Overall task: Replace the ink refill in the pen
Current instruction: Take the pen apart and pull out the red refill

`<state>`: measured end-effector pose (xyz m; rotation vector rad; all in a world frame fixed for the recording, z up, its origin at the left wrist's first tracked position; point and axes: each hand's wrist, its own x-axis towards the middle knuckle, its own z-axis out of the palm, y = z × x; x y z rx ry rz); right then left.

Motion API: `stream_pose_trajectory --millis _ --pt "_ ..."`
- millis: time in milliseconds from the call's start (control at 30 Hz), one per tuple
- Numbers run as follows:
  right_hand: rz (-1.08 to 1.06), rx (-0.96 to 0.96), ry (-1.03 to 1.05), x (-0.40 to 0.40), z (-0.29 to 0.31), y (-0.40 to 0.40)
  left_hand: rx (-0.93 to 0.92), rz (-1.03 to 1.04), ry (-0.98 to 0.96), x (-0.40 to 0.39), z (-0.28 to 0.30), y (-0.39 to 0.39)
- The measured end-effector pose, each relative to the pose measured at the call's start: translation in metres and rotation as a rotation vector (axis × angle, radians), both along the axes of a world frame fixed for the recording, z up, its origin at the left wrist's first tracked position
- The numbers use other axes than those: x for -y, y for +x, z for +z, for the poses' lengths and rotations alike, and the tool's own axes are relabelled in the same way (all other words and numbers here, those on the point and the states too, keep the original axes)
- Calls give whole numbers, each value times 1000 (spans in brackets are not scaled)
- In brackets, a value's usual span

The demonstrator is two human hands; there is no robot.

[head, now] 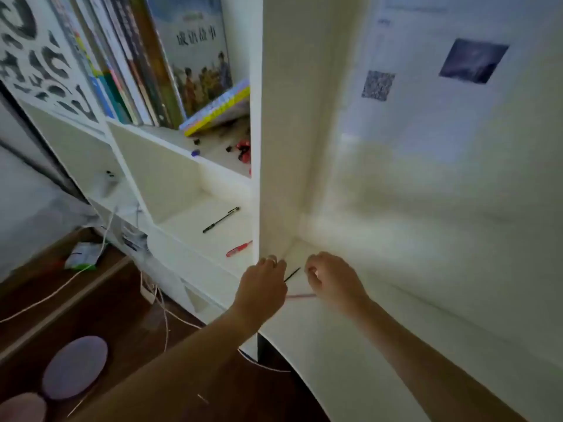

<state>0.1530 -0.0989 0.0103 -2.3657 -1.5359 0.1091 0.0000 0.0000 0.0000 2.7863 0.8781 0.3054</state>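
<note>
Black pens: one on shelf (221,219), one between left hand (265,281) and right hand (330,277).

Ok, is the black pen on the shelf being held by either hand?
No, the black pen lies alone on the shelf, while the left hand and right hand work lower down at the desk.

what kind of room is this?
Probably a home study or bedroom desk corner: a white bookshelf holding upright books, pens lying on a lower shelf, and a white desk under both hands, against a wall.
</note>
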Motion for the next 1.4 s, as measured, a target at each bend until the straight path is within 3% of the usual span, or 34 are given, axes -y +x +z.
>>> stream_pose_trajectory --millis 167,400,633,1033,1167,1300,1400 --pt "75 -35 163 18 -122 14 165 19 -83 5 -112 8" --pt "123 -5 367 28 -170 15 363 0 22 10 -172 19" --pt "172 69 379 32 -177 15 498 10 32 14 -178 20" --pt "61 180 458 29 -177 15 464 20 88 17 -172 20" --pt "0 208 464 31 -173 12 458 47 69 18 -171 18" --pt "-29 108 436 34 -172 9 452 46 24 16 -172 19" --pt "11 192 461 30 -175 12 451 18 -7 14 -173 19"
